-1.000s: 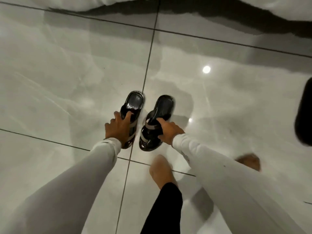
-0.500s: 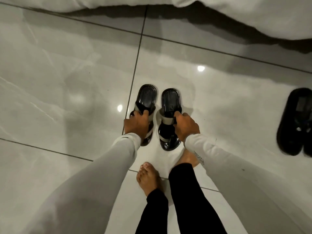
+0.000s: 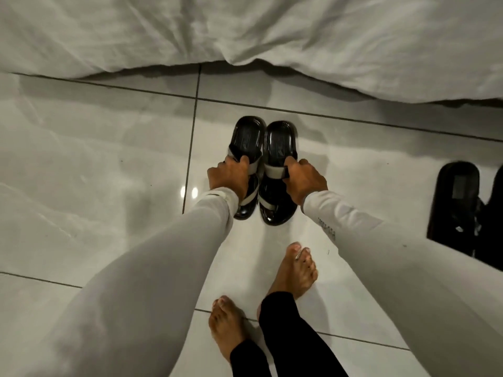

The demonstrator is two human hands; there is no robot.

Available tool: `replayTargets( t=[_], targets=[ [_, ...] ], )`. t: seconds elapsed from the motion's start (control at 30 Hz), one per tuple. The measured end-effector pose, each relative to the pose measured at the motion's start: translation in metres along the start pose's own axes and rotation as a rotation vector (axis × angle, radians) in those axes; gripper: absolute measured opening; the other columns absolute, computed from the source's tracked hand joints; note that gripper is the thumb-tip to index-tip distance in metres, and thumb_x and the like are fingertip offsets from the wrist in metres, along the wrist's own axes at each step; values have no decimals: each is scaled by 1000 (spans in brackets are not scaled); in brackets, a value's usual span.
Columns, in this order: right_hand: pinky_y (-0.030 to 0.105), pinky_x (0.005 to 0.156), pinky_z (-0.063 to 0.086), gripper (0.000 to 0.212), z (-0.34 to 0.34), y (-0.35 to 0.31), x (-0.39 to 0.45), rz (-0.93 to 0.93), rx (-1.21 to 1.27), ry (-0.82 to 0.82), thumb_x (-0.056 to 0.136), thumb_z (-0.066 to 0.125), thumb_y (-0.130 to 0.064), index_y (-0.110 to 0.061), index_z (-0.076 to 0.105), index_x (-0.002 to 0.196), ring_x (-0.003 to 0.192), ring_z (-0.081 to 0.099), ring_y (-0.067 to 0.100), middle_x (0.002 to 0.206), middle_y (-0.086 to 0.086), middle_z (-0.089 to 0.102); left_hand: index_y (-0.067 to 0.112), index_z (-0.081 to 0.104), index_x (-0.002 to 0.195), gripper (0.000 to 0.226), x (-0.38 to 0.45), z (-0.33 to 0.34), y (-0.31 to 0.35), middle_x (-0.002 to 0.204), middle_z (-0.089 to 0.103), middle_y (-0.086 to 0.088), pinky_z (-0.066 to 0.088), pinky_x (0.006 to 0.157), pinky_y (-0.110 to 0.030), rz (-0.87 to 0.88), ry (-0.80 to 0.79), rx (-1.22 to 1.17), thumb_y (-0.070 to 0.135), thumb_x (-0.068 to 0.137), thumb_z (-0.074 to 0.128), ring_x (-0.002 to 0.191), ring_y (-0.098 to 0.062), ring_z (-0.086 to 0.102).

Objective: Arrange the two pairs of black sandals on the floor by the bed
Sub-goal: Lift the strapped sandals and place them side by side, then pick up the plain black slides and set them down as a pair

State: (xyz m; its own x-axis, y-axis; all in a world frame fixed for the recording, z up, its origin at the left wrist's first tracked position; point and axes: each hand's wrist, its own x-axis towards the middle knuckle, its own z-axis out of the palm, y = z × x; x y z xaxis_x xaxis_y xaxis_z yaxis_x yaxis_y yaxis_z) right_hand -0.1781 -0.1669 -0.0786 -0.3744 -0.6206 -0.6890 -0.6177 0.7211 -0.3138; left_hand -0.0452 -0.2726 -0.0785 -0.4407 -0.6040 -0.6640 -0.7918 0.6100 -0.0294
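Two black sandals with grey straps stand side by side on the glossy white floor tiles, heels toward the bed. My left hand (image 3: 228,178) grips the strap of the left sandal (image 3: 248,137). My right hand (image 3: 303,180) grips the strap of the right sandal (image 3: 280,141). The two sandals touch along their inner edges. A second pair of black sandals (image 3: 457,208) lies at the right edge of the view, partly cut off by the frame.
White bedding (image 3: 245,31) hangs down along the top, its edge just beyond the held sandals. My bare feet (image 3: 295,270) stand on the tiles behind the held pair. Dark grout lines (image 3: 190,148) cross the floor.
Both hands carried the sandals forward toward the bed and brought them together until they touch. The view tilted up, showing more bedding and the second pair at right.
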Motion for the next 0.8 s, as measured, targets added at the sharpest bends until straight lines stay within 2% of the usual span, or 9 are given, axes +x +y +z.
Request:
replayTargets(
  t=[0.13, 0.3, 0.4, 0.53, 0.67, 0.8],
  targets=[
    [49, 85, 52, 39, -2, -2, -2, 26, 74, -41, 90, 56, -21, -16, 41, 126, 102, 58, 41, 116, 17, 55, 15, 44, 128, 37, -5, -3, 1, 109, 64, -15, 49, 77, -43, 2, 3, 0, 31, 96, 54, 97, -36, 65],
    [54, 92, 51, 79, 6, 7, -47, 14, 265, -13, 87, 59, -17, -32, 14, 149, 110, 56, 42, 124, 21, 53, 16, 16, 154, 72, -46, 3, -2, 123, 62, -15, 49, 78, -46, 19, 22, -45, 33, 95, 55, 101, -38, 65],
    [50, 94, 49, 79, 8, 34, -97, 79, 236, -18, 88, 57, -20, -29, 11, 152, 116, 52, 43, 129, 22, 51, 15, 10, 156, 78, -94, 5, 7, 124, 60, -15, 48, 77, -45, 60, 10, 5, 35, 94, 54, 102, -37, 63],
    [48, 98, 43, 80, -3, 89, -172, 229, 123, -35, 92, 59, -27, -24, 9, 154, 125, 46, 38, 139, 18, 44, 14, 6, 157, 86, -157, 4, 42, 142, 49, -12, 48, 86, -45, 139, -85, 126, 44, 93, 57, 117, -35, 57],
    [46, 98, 40, 78, -19, 155, -227, 313, 43, 0, 93, 56, -30, -24, 9, 154, 127, 45, 36, 144, 16, 40, 14, 4, 157, 87, -191, -1, 106, 145, 45, -12, 47, 92, -47, 206, -114, 130, 46, 94, 54, 123, -33, 53],
    [48, 102, 40, 78, -39, 226, -235, 339, -5, -11, 93, 57, -32, -23, 10, 155, 131, 43, 38, 148, 17, 37, 14, 6, 156, 84, -196, 4, 178, 142, 45, -13, 47, 90, -46, 242, -107, 140, 47, 95, 52, 120, -34, 54]
  ],
)
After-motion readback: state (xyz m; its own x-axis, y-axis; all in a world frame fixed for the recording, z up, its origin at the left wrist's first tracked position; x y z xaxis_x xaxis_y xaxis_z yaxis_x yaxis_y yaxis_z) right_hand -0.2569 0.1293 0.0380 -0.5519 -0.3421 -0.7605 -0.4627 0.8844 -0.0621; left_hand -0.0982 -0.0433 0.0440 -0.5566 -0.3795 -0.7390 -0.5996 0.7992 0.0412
